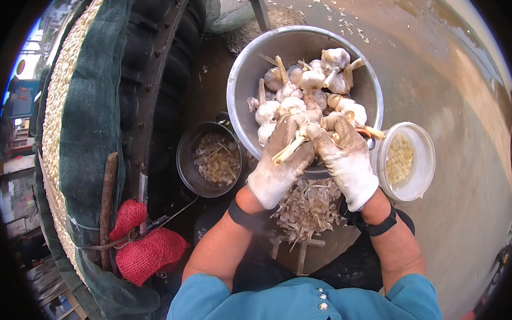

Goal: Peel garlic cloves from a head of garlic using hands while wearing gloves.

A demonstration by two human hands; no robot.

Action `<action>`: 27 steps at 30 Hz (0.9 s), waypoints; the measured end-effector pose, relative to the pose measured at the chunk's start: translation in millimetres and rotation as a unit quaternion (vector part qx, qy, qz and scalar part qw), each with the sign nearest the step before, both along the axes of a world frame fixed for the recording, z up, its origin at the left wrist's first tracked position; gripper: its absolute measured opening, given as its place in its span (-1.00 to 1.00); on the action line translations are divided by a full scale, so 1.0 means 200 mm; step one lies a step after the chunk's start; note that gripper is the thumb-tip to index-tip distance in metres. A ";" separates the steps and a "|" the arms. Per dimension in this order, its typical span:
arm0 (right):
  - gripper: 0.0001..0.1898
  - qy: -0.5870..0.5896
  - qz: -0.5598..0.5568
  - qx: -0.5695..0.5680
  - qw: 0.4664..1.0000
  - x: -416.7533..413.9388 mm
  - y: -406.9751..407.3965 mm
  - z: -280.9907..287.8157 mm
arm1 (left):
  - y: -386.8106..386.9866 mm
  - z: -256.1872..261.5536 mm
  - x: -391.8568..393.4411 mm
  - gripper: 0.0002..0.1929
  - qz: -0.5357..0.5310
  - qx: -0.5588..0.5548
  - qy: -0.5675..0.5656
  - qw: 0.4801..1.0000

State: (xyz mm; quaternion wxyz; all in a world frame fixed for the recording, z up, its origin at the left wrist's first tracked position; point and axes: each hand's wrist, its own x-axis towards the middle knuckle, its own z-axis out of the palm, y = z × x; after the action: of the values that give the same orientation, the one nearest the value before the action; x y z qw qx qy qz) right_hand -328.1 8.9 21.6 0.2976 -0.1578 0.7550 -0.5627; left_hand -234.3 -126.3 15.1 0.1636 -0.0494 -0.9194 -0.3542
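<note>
In front of me is a large metal basin (242, 97) holding several whole garlic bulbs (291, 106) with dry stems. Both my hands wear soiled white work gloves and meet over its near rim. My left hand (281, 159) grips a partly broken garlic head with its stem (290, 150) slanting down toward me. My right hand (344, 157) pinches at the same head with thumb and forefinger; the fingers partly hide it. Beside the right knuckles shows a small orange curved piece (363, 132), too covered to identify.
A white plastic tub (425, 171) with peeled cloves (399, 157) stands right. Left is a dark metal pot (184, 171) with skins and stem scraps. A heap of skins (310, 209) lies below my hands. Green netting (93, 102), a stick (109, 207) and red mesh bags (151, 252) line the left.
</note>
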 end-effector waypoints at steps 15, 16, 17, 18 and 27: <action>-0.74 -0.308 -0.075 -0.151 0.936 -0.04 0.07 0.04 | 0.02 0.02 -0.01 -0.59 0.070 0.506 -0.170 0.843; -0.76 -0.215 -0.012 -0.100 0.971 -0.05 0.06 0.05 | 0.03 0.03 -0.02 -0.67 0.072 0.439 -0.159 0.881; -0.78 -0.118 0.052 -0.046 0.991 -0.06 0.05 0.06 | 0.04 0.02 -0.03 -0.75 0.073 0.369 -0.146 0.915; -0.81 -0.138 0.022 -0.029 0.990 -0.04 0.00 0.11 | 0.04 -0.01 -0.02 -0.85 0.042 0.144 -0.037 0.988; -0.79 -0.046 0.008 0.016 0.999 -0.02 0.01 0.06 | 0.06 -0.13 0.02 -0.65 0.048 0.321 -0.143 0.935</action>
State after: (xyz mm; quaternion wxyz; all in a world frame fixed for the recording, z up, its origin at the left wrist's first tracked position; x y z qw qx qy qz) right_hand -331.8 11.2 33.2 0.3388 -0.1328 0.7482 -0.5547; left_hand -230.2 -114.0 -10.7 0.0545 0.1014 -0.7715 -0.6258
